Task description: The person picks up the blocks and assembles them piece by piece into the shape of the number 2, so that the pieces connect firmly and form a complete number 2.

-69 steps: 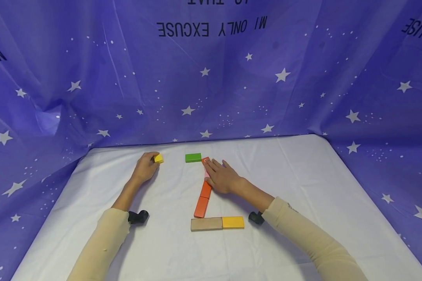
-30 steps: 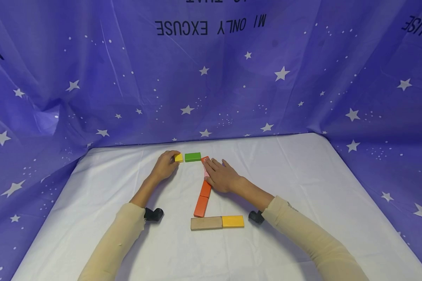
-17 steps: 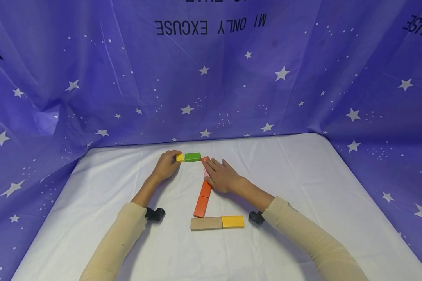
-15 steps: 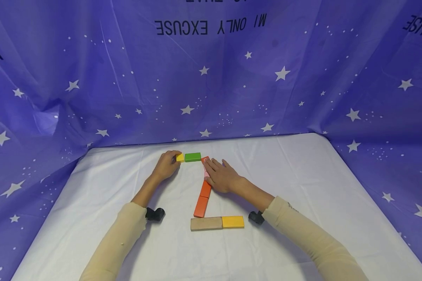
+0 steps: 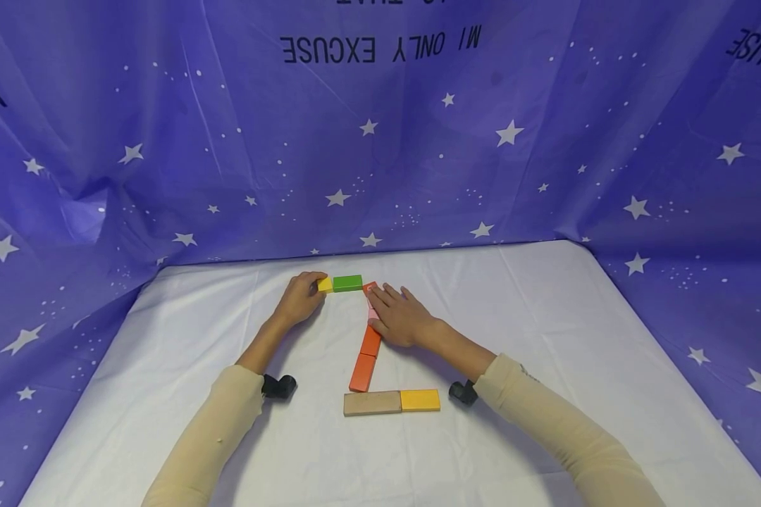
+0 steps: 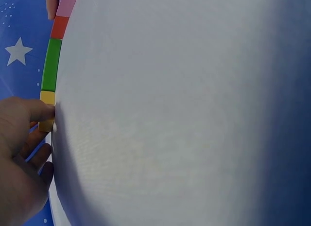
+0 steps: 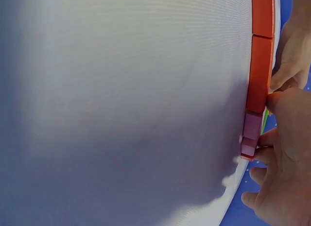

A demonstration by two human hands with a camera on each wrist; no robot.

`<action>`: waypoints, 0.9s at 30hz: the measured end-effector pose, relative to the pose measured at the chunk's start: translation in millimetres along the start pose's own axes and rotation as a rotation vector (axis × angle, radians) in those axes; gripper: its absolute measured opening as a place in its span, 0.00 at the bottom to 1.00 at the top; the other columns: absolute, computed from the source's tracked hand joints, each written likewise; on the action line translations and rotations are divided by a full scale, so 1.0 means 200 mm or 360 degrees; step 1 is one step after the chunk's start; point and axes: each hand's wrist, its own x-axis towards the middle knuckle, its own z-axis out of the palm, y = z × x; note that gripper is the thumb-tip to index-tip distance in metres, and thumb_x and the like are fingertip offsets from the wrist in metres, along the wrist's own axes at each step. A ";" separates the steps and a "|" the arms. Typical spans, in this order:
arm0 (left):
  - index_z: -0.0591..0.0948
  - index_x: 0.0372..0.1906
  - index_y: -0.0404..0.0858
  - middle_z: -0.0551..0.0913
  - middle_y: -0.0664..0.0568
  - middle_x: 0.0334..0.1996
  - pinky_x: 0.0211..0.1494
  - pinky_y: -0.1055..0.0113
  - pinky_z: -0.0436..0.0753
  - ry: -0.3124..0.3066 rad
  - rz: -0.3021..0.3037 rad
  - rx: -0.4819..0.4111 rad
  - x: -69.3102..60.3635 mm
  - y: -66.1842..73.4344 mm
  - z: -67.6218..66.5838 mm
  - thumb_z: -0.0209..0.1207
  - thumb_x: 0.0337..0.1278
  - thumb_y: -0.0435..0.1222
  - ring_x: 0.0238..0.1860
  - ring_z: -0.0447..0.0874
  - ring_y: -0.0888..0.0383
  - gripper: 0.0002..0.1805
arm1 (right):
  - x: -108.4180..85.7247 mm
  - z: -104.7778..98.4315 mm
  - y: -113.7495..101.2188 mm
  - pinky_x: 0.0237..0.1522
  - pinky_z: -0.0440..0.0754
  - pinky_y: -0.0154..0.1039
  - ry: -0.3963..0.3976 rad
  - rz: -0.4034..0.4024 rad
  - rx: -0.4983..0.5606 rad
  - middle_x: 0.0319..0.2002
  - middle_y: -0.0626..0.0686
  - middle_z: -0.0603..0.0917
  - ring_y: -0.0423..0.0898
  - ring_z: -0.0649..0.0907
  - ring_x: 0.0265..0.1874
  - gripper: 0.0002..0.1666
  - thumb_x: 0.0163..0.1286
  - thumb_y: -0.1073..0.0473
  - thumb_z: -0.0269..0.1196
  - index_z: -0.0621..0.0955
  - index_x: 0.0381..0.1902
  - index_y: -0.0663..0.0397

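My left hand (image 5: 297, 301) pinches a small yellow block (image 5: 325, 284) between thumb and fingers on the table. The block's right end meets a green block (image 5: 347, 283), as the left wrist view also shows. Right of the green one is a small red block (image 5: 370, 287). My right hand (image 5: 404, 318) rests with fairly straight fingers over the red block and a pink block (image 6: 67, 4), partly hiding both in the head view. Two orange-red blocks (image 5: 370, 341) continue the line downward, end to end, from beside the right thumb.
Closer to me, a brown block (image 5: 372, 403) and a yellow-orange block (image 5: 421, 400) lie end to end, crosswise below the orange-red ones. A white cloth covers the table (image 5: 514, 303). A purple starred curtain (image 5: 418, 162) hangs behind and at both sides.
The left hand has slid the yellow block rightward over the table, from well apart up to the green block; over the last half second it barely moves. The right hand has stayed in place.
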 end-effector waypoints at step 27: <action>0.67 0.71 0.29 0.68 0.32 0.68 0.72 0.40 0.58 0.0016 -0.0091 -0.0042 -0.17 -0.03 -0.17 0.58 0.68 0.31 0.69 0.59 0.32 0.30 | -0.04 0.01 0.09 0.73 0.59 0.51 0.0403 -0.0124 0.0410 0.78 0.60 0.54 0.57 0.60 0.74 0.34 0.79 0.50 0.51 0.61 0.77 0.57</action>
